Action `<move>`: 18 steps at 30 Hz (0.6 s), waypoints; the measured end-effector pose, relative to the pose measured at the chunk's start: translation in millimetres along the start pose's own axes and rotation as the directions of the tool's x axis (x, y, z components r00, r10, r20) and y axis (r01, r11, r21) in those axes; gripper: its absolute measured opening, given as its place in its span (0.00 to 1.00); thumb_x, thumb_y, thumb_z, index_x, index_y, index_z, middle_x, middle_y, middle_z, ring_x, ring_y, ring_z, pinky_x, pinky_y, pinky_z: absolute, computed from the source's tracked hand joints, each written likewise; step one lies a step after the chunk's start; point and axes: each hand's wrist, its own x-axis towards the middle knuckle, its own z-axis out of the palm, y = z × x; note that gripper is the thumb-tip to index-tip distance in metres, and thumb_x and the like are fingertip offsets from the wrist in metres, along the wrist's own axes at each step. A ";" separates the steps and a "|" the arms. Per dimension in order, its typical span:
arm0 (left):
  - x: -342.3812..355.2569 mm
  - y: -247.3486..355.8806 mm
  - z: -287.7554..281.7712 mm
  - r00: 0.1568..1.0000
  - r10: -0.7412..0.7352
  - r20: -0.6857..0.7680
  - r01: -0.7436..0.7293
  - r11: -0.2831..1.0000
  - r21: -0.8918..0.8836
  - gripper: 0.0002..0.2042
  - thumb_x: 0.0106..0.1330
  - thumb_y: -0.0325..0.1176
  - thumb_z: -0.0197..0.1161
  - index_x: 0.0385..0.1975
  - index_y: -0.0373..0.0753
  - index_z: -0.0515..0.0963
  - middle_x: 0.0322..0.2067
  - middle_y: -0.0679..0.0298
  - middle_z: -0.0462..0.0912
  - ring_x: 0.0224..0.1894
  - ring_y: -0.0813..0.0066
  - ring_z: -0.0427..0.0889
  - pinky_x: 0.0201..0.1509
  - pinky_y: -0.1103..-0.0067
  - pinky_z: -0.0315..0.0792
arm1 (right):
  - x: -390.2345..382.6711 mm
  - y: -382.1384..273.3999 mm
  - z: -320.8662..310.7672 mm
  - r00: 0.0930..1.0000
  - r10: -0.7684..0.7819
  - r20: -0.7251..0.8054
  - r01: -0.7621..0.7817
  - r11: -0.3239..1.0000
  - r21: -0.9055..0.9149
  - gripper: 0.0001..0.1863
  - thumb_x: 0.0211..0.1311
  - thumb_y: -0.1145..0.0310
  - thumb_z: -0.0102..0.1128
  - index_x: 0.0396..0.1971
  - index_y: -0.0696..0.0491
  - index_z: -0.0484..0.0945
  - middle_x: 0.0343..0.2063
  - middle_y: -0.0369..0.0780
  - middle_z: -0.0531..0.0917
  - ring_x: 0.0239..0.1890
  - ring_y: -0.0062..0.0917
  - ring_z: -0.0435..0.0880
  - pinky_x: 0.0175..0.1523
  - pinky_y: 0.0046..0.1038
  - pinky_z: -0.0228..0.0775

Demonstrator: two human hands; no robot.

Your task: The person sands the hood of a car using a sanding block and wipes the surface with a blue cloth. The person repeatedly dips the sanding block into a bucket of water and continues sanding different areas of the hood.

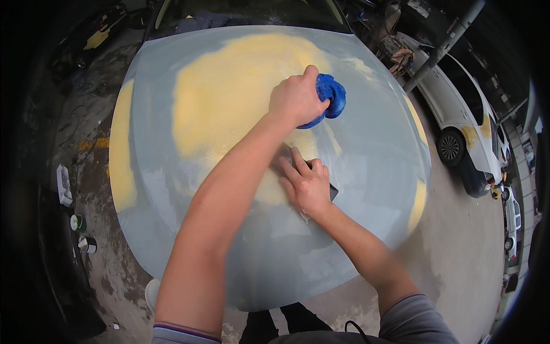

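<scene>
A car hood (pixel 366 172), grey with broad yellow patches and a wet sheen, spreads out in front of me. My left hand (pixel 298 100) reaches across its middle, fingers closed around a bunched blue cloth (pixel 332 97). Lower down and slightly right, my right hand (pixel 309 183) presses on a dark flat block (pixel 333 191) that looks like a sanding block. Most of that block is hidden under the palm and fingers; it rests on the hood. My left forearm passes over the yellow area, and the two hands are apart.
The windshield (pixel 252 12) lies beyond the hood. To the right stand a white car (pixel 458 103) and a grey post (pixel 444 49). On the left floor are a white tray (pixel 64 184), a tub (pixel 78 222) and a can (pixel 87 245).
</scene>
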 end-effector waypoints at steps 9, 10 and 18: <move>-78.2 -193.7 -37.9 0.838 -0.190 -0.511 0.217 0.976 -0.007 0.27 0.63 0.42 0.75 0.59 0.37 0.76 0.45 0.42 0.92 0.49 0.36 0.91 0.54 0.54 0.84 | 96.5 80.6 23.7 0.997 0.073 -0.027 -0.076 0.991 -0.106 0.25 0.71 0.56 0.71 0.66 0.43 0.87 0.70 0.45 0.85 0.49 0.46 0.83 0.55 0.47 0.78; -118.1 -236.0 -70.1 0.821 -0.212 -0.529 0.285 0.957 0.060 0.25 0.65 0.40 0.74 0.59 0.36 0.76 0.46 0.41 0.90 0.51 0.35 0.89 0.56 0.54 0.83 | 65.2 50.6 20.0 1.000 0.016 -0.012 -0.016 0.999 -0.044 0.26 0.71 0.57 0.72 0.67 0.43 0.87 0.71 0.45 0.84 0.49 0.45 0.82 0.56 0.47 0.78; -220.6 -332.0 -58.1 0.740 -0.228 -0.632 0.417 0.894 0.165 0.35 0.70 0.49 0.77 0.72 0.36 0.76 0.64 0.42 0.81 0.66 0.38 0.81 0.72 0.56 0.76 | 160.4 111.6 55.3 0.999 -0.033 -0.013 0.032 0.994 -0.107 0.25 0.75 0.51 0.65 0.68 0.39 0.85 0.66 0.36 0.85 0.50 0.47 0.83 0.53 0.48 0.80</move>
